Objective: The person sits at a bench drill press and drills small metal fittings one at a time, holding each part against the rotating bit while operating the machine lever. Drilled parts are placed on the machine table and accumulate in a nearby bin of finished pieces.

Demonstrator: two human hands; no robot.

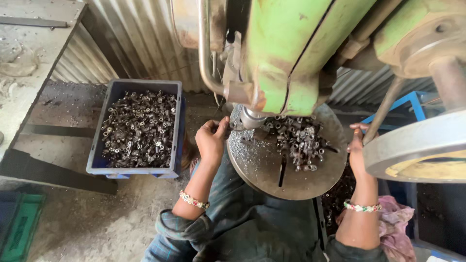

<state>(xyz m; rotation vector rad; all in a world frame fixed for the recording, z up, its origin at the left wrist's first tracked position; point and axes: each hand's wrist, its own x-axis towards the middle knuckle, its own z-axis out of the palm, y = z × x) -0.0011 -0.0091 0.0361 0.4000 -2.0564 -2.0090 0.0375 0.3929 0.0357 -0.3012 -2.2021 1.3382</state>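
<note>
While left hand (211,140) pinches small metal part at round table (272,170) edge, frame centre, loose parts pile (298,140) lies just right; right hand (358,145) grips lever (383,111), right side.

Corrugated metal wall (141,43), dusty concrete floor (97,218), daylight

Small metal parts (300,140): dark, short tubular pieces, heaped loose on the round steel table (272,170), right of the spindle. Lever (383,109): thin grey rod, slanting upward right.
</note>
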